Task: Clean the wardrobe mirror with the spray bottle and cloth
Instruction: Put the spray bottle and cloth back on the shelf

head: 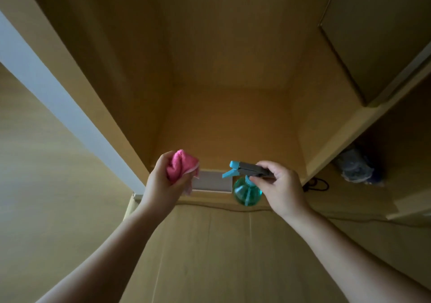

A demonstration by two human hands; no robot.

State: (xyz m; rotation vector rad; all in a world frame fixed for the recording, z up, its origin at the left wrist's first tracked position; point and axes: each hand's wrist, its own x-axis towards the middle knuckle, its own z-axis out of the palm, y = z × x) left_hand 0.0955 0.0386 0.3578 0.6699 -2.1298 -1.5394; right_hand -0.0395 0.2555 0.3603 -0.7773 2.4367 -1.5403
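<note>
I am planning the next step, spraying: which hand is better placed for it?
Right: the right hand holds the spray bottle at its head; the left hand grips only the pink cloth.

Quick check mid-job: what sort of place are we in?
Probably a bedroom, facing an open wooden wardrobe: one tall compartment, a side shelf on the right, and a blurry bluish bundle stored there.
</note>
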